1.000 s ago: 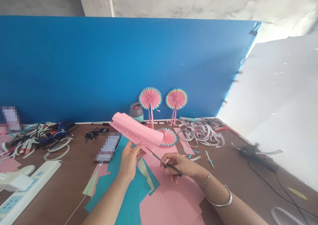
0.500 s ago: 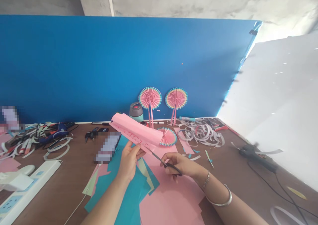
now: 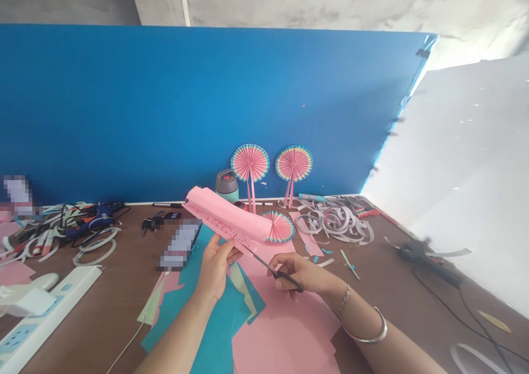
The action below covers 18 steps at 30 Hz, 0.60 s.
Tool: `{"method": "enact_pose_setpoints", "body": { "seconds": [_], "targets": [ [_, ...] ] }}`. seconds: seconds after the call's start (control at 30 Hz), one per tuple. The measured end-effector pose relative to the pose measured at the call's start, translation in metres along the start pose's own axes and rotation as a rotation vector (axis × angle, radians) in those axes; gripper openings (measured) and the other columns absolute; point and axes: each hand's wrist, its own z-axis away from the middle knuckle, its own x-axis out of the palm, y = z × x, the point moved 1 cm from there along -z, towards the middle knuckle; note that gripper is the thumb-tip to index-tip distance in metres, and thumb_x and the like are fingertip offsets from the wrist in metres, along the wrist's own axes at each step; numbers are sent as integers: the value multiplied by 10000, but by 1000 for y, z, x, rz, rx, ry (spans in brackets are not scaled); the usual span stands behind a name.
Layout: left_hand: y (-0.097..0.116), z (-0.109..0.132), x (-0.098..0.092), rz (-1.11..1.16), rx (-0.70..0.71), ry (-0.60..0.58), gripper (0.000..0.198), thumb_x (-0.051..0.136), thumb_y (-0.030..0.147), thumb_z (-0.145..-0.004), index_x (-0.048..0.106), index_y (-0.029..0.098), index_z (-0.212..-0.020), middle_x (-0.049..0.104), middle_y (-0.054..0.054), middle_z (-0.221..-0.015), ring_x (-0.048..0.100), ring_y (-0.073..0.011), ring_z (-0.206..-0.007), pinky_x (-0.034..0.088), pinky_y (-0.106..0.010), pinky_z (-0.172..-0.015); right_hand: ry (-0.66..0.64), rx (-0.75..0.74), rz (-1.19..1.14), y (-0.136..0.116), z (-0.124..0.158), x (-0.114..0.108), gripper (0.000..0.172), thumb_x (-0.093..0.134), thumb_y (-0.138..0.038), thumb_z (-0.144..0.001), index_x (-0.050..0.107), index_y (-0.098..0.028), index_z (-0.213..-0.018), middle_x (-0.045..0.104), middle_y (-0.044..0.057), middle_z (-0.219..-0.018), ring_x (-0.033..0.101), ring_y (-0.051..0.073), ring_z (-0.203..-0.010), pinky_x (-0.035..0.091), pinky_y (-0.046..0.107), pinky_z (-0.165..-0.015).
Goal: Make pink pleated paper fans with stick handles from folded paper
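My left hand point(image 3: 215, 266) pinches the near edge of a folded pink paper point(image 3: 229, 217) held up over the table, its edge marked with a row of small cuts. My right hand point(image 3: 300, 273) is closed round black-handled scissors point(image 3: 273, 270), whose blades point up-left into the paper's lower edge. Beneath both hands lie loose pink sheets point(image 3: 285, 330) and teal sheets point(image 3: 215, 330).
A small pink pleated fan point(image 3: 280, 226) lies beyond the paper; two fans on sticks point(image 3: 250, 164) lean on the blue board beside a bottle point(image 3: 226, 184). White paper strips point(image 3: 339, 220) sit right, a glue gun point(image 3: 430, 258) far right, a power strip point(image 3: 45, 313) and tools left.
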Motion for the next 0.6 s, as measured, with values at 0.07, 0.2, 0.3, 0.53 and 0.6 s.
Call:
{"method": "enact_pose_setpoints", "body": {
  "seconds": [0.07,0.2,0.3,0.53,0.6],
  "targets": [
    [-1,0,0,4,3,-3,358,660,354,-697,568,203,-1009,717,-45,-908,682,-200,-830,511,-341,-790,4,1,11,1,0,-1,390,764,-399,-655,573,-152,-889,567,-51,-541,545,79,-440,467,175,-411],
    [-2,0,-1,12,9,-6,356,653,343,-709,562,198,-1021,714,-51,-909,681,-197,-832,507,-341,-800,19,5,20,3,-1,-1,385,762,-395,-657,572,-151,-887,564,-52,-536,536,76,-431,464,174,-403],
    [-1,0,0,14,5,-5,346,644,326,-725,546,195,-1031,712,-48,-896,679,-194,-834,504,-340,-804,28,2,19,2,-1,-1,373,767,-378,-652,576,-149,-876,567,-52,-525,519,69,-408,446,164,-383],
    [-2,1,0,18,3,1,347,647,326,-727,543,197,-1031,709,-44,-904,674,-194,-845,501,-345,-811,39,18,24,1,-1,0,385,777,-374,-632,576,-148,-869,567,-53,-519,524,73,-398,443,165,-377],
    [-3,1,0,15,4,-12,356,647,335,-727,545,190,-1035,709,-52,-910,674,-199,-846,502,-345,-806,34,15,7,1,-2,1,388,777,-377,-633,570,-149,-869,573,-51,-527,533,76,-404,457,174,-389]
  ]
}}
